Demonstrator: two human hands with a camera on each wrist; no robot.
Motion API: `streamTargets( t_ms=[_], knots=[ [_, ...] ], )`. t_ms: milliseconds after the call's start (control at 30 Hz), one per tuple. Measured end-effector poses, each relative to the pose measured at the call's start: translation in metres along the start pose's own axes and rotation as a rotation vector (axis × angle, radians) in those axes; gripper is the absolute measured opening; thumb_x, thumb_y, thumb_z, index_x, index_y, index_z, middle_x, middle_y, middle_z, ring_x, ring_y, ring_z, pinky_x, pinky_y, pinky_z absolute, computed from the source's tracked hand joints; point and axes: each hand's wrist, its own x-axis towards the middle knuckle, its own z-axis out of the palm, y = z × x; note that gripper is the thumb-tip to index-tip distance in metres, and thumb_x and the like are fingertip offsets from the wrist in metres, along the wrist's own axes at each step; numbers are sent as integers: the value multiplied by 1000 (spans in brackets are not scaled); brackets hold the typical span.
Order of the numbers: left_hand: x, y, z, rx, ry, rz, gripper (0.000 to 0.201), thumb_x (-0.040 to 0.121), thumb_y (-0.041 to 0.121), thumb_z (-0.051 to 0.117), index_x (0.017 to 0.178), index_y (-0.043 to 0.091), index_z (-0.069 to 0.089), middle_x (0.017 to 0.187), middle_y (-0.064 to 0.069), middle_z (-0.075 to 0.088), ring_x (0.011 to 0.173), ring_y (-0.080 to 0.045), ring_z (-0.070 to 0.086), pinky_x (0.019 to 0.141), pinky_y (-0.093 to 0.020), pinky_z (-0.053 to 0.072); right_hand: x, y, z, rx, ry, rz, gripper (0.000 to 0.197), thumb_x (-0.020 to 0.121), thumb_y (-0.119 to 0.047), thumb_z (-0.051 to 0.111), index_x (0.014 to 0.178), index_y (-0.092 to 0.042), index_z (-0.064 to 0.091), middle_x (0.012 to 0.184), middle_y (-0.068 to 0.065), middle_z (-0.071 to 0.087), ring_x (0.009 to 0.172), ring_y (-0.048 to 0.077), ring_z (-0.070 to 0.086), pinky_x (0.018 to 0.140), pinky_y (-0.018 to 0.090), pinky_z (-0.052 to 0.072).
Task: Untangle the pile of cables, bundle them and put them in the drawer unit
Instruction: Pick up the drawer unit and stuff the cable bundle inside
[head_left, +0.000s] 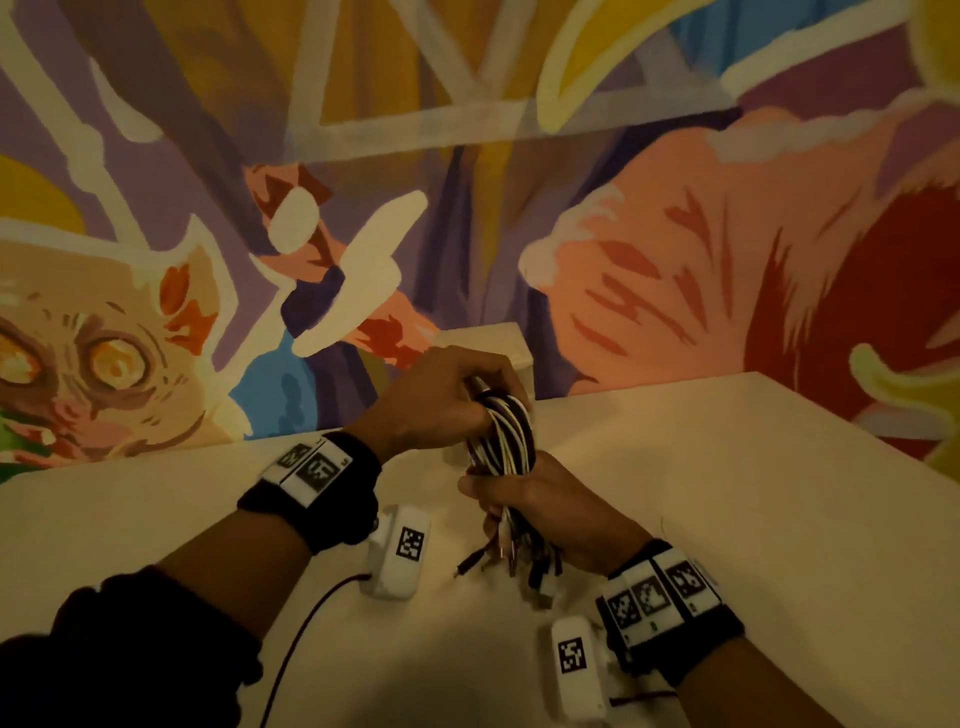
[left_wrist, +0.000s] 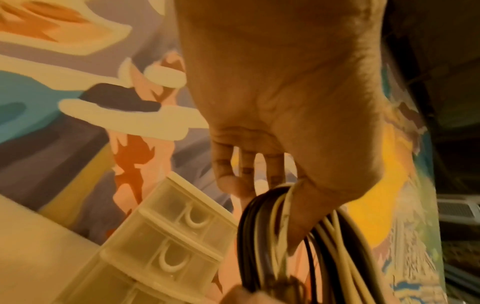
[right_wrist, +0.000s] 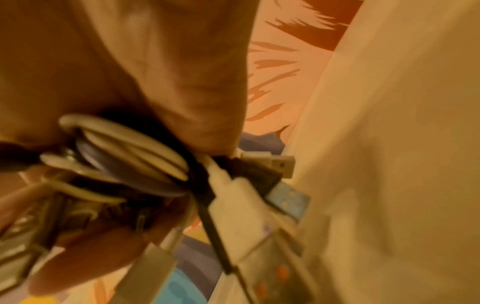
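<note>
Painted studio-like room: colourful mural wall (head_left: 649, 270), plain white table (head_left: 753, 493).

Wall: we see a painted mural (head_left: 649, 270) in purple, orange, yellow, white; Table: a pale tabletop (head_left: 753, 493) meets it; Light: dim, warm

Both forearms are bare up to a wide black wrist strap (head_left: 317, 499) on the left and another black strap (head_left: 691, 639) on the right. Each strap carries white blocks printed with black square codes, and a white camera box (head_left: 400, 553) with its own code. A thin dark wire (head_left: 306, 623) runs from the left box. A dark sleeve (head_left: 119, 654) is pushed up the left arm.
</note>
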Motion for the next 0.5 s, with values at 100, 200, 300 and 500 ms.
streamTargets(
  t_ms=[100, 200, 300, 500],
  knots=[
    [25, 5, 3, 114, -265, -12, 50, 91, 16, 79, 134, 37, 69, 126, 17, 71, 111, 3, 63, 89, -12, 51, 0, 9, -19, 160, 82, 66, 20, 95, -18, 78, 91, -1, 68, 72, 19, 59, 60, 33, 62, 71, 49, 55],
    [32, -1, -3, 70, -327, -160, 59, 93, 37, 81, 147, 39, 57, 138, 15, 63, 118, 3, 59, 99, -18, 52, 3, 12, -33, 516, 205, 150, 24, 98, -8, 71, 76, -4, 60, 60, 11, 51, 46, 24, 53, 56, 39, 55],
    [24, -26, -3, 284, -84, -198, 58, 83, 60, 81, 134, 36, 67, 135, 10, 62, 123, -12, 58, 109, -40, 51, 7, 20, -51, 834, 295, 177, 35, 101, -9, 64, 67, -10, 55, 52, 4, 49, 42, 20, 56, 55, 37, 59],
    [14, -54, 27, 728, -32, -238, 68, 84, 62, 67, 146, 36, 56, 153, -3, 42, 140, -31, 44, 109, -50, 49, 19, 37, -70, 1119, 361, 150, 26, 105, -10, 56, 79, -11, 53, 52, 0, 47, 52, 16, 56, 78, 35, 62]
  ],
)
